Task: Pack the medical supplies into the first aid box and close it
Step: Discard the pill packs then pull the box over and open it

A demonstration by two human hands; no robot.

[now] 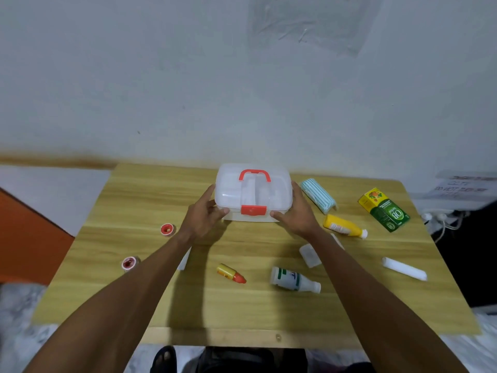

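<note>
At the table's far middle, left hand (205,212) and right hand (297,214) clasp the shut first aid box (252,193); steady it, thumb the red latch (253,210) up

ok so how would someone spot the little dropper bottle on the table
Start at the clear first aid box at the back of the wooden table. Come straight toward the near edge: the small yellow dropper bottle lies on its side. Only it has an orange-red cap.

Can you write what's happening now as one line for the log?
hands: left hand, right hand gripping box | lid: shut | supplies: on table | stage: packing not begun
</note>
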